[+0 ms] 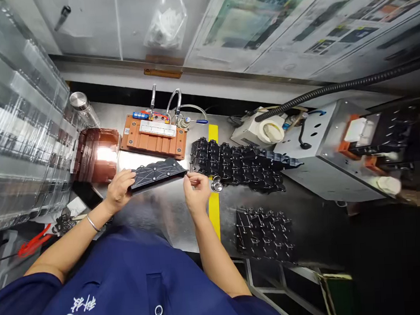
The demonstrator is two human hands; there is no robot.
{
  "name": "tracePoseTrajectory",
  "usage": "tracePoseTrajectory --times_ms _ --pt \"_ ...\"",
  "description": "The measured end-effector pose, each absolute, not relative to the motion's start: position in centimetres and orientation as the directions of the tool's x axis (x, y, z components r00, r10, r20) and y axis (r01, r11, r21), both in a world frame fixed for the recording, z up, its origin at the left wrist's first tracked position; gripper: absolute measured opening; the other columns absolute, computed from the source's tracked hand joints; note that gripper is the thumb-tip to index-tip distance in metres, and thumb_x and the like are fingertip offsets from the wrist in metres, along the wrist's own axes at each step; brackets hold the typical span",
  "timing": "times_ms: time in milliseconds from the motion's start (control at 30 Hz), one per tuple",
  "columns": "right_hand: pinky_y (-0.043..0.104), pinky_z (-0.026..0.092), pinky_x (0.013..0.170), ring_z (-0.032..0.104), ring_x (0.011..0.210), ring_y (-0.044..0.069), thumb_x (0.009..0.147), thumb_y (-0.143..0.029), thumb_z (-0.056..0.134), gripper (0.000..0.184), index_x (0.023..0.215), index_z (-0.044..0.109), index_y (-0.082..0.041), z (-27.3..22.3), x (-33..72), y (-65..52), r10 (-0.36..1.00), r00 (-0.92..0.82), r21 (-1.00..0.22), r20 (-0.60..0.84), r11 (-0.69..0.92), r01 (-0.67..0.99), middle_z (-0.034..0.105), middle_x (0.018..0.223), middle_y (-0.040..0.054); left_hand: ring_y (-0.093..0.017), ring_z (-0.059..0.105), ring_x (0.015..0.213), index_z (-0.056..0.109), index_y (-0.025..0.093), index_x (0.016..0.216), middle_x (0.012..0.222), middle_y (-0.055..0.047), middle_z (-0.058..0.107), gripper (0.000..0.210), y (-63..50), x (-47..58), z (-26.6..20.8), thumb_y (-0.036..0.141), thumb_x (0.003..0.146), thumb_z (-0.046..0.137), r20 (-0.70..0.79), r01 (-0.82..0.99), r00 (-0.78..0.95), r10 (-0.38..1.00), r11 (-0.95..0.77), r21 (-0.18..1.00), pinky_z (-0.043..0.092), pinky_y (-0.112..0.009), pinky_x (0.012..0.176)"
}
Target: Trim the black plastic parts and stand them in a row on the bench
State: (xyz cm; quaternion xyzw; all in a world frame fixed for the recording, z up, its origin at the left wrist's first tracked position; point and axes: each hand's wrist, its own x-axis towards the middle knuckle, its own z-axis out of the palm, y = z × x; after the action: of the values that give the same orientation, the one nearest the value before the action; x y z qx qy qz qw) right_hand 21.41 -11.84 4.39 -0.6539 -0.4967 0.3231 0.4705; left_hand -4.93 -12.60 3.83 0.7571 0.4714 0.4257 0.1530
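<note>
"What did the left hand [120,188] have hold of?"

"A black part [157,173], a long tapering wedge that looked like moulded plastic, with raised ribs crisscrossing its face and small bright studs among them. Thumb and fingers were clamped on its left end."

"And the right hand [197,193]?"

"At the opposite tip, thumb and fingers pinched together. I couldn't tell what they were closed on. A shiny, round-ended metal piece [216,184] poked out just beside them."

"Where exactly was the wedge?"

"Over the smooth metal bench [163,213], tilted a little, just in front of an orange-brown block [155,144] with shallow ridges and curved hoses behind. Whether its lower edge touched the bench, I couldn't see."

"What was on either side?"

"To the left, a glossy reddish bundle [98,155], slick with reflections. To the right, knobbly black pieces [239,165] stood in rows partly across a flat yellow strip [214,214]; a smaller group [263,233], spiky with pale glints, sat nearer the body."
</note>
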Motion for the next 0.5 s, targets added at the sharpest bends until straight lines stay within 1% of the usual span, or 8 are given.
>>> tracePoseTrajectory --times_ms 67,167,267,300,333,400,433,500 --pt "0.027 0.041 0.066 0.050 0.068 0.014 0.074 -0.031 0.053 0.011 0.077 0.050 -0.021 6.0 21.0 -12.0 0.975 0.222 -0.903 0.018 -0.079 0.423 0.056 0.078 0.0023 -0.020 0.062 0.112 0.054 0.024 0.101 0.106 -0.006 0.072 0.028 -13.2 -5.2 4.9 0.006 0.079 0.053 0.578 0.593 0.229 0.784 -0.583 0.556 0.050 -0.045 0.098" --pt "0.026 0.035 0.058 0.043 0.052 0.012 0.069 -0.020 0.058 0.005 0.070 0.053 -0.021 8.0 18.6 -12.9 0.994 0.058 -0.851 -0.097 -0.113 0.513 0.053 0.058 -0.0023 -0.019 0.059 0.117 0.055 0.023 0.106 0.110 -0.006 0.071 0.031 -13.9 -5.4 6.3 0.005 0.082 0.048 0.666 0.615 0.301 0.682 -0.673 0.411 0.050 -0.045 0.099" --pt "0.024 0.032 0.052 0.043 0.046 0.011 0.066 -0.015 0.058 0.007 0.068 0.054 -0.020 9.6 14.6 -15.0 0.969 -0.126 -0.836 -0.213 -0.114 0.537 0.049 0.047 -0.0048 -0.019 0.055 0.123 0.056 0.023 0.111 0.114 -0.007 0.070 0.033 -14.7 -5.3 7.0 0.006 0.084 0.046 0.689 0.596 0.364 0.626 -0.725 0.345 0.047 -0.046 0.103" --pt "0.023 0.033 0.051 0.044 0.045 0.011 0.067 -0.016 0.058 0.009 0.075 0.058 -0.020 10.1 13.3 -15.9 0.940 -0.239 -0.853 -0.244 -0.091 0.514 0.052 0.047 -0.0052 -0.019 0.054 0.123 0.056 0.023 0.112 0.114 -0.006 0.070 0.034 -15.1 -5.4 7.3 0.006 0.084 0.045 0.698 0.587 0.380 0.608 -0.741 0.326 0.047 -0.046 0.104" --pt "0.023 0.035 0.050 0.047 0.045 0.011 0.070 -0.018 0.058 0.018 0.088 0.061 -0.020 10.7 12.4 -16.7 0.873 -0.405 -0.887 -0.272 -0.065 0.457 0.056 0.050 -0.0052 -0.018 0.054 0.123 0.056 0.023 0.113 0.114 -0.006 0.070 0.035 -15.4 -5.5 7.8 0.006 0.084 0.045 0.706 0.584 0.390 0.591 -0.752 0.306 0.047 -0.044 0.103" --pt "0.023 0.039 0.048 0.050 0.045 0.012 0.077 -0.028 0.057 0.035 0.111 0.059 -0.021 11.6 11.8 -17.8 0.731 -0.625 -0.938 -0.274 -0.062 0.340 0.062 0.055 -0.0049 -0.018 0.055 0.122 0.055 0.023 0.115 0.112 -0.006 0.071 0.038 -16.0 -6.5 9.6 0.005 0.083 0.046 0.714 0.607 0.403 0.573 -0.751 0.259 0.051 -0.040 0.099" --pt "0.023 0.041 0.046 0.052 0.044 0.012 0.079 -0.034 0.056 0.042 0.119 0.057 -0.021 11.8 12.1 -17.9 0.674 -0.689 -0.957 -0.269 -0.105 0.271 0.065 0.058 -0.0039 -0.019 0.056 0.120 0.054 0.022 0.116 0.111 -0.007 0.070 0.039 -16.2 -7.3 11.1 0.004 0.082 0.047 0.710 0.634 0.402 0.578 -0.735 0.239 0.053 -0.038 0.096" --pt "0.024 0.044 0.044 0.053 0.043 0.012 0.080 -0.042 0.055 0.048 0.123 0.057 -0.019 11.6 13.4 -17.3 0.670 -0.693 -0.963 -0.266 -0.213 0.164 0.066 0.061 -0.0014 -0.020 0.059 0.116 0.053 0.020 0.118 0.110 -0.008 0.069 0.041 -16.5 -9.8 15.6 0.003 0.081 0.050 0.695 0.717 0.374 0.614 -0.667 0.203 0.055 -0.037 0.092"
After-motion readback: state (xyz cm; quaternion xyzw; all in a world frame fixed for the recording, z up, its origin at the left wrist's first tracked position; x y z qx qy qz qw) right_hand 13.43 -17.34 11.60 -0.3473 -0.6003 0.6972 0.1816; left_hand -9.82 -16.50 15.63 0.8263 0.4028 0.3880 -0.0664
